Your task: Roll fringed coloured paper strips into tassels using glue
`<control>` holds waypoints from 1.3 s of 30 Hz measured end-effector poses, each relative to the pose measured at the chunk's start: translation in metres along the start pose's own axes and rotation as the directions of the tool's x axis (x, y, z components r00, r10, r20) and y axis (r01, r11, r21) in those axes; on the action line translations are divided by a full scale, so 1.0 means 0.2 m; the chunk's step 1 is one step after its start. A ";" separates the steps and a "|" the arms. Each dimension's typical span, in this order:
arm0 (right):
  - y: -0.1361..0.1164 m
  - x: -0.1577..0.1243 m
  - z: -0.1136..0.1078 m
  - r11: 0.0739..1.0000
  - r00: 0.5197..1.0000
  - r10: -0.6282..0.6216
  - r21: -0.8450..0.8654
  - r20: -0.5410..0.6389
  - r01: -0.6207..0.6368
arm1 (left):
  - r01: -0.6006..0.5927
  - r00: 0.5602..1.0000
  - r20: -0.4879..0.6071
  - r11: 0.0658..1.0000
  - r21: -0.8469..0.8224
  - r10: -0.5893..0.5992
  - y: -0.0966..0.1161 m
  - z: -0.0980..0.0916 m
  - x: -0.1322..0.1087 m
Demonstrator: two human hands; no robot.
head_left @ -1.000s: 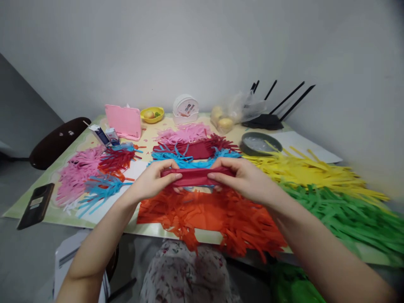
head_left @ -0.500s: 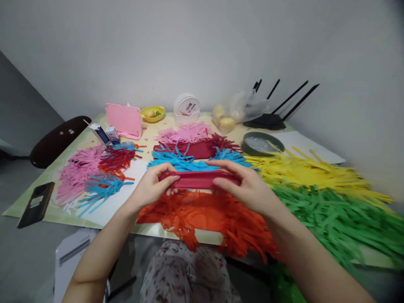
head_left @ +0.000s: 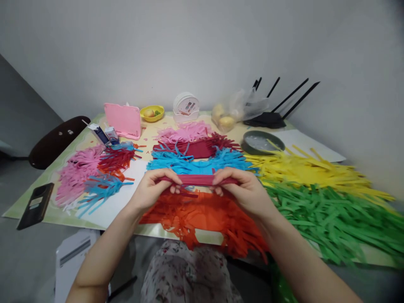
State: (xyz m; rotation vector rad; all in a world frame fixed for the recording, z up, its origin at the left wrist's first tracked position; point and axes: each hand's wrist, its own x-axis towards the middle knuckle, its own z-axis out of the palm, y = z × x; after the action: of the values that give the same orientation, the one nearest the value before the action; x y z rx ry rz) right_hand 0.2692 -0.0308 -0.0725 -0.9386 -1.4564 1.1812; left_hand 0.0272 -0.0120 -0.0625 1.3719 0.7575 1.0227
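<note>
A folded strip of dark red paper is held level above the table between both hands. My left hand pinches its left end, thumb on top. My right hand pinches its right end the same way. Right under the strip lies a sheet of orange fringed paper at the table's near edge. Behind the strip lie a blue fringed sheet, a dark red one and a pink one.
Yellow fringe and green fringe cover the right side. Pink, red and blue fringe lies left, near a black phone. At the back stand a pink case, yellow bowl, white container, dark dish and router.
The red strip looks narrower and flatter now. Both hands have dropped slightly toward the orange sheet, and my right hand has shifted its pinch along the strip.
</note>
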 end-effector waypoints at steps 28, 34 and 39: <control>-0.05 -0.02 0.03 0.890 0.999 0.037 -0.453 -0.034 -0.049 | -0.080 0.997 0.054 0.846 0.526 0.061 -0.01 -0.01 -0.03; 0.00 -0.04 0.05 0.995 0.996 0.035 -0.090 -0.082 -0.042 | 0.019 0.999 0.042 0.990 0.140 -0.025 -0.02 0.01 -0.03; 0.05 -0.03 0.06 0.999 0.992 0.027 0.031 -0.123 -0.023 | -0.002 1.000 -0.022 1.000 0.002 0.002 -0.06 0.01 -0.02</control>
State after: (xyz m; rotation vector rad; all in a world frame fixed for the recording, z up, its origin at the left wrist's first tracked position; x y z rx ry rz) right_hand 0.2578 -0.0373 -0.0831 -0.9944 -1.3289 1.1400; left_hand 0.0287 -0.0156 -0.0738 1.3648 0.7737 1.0405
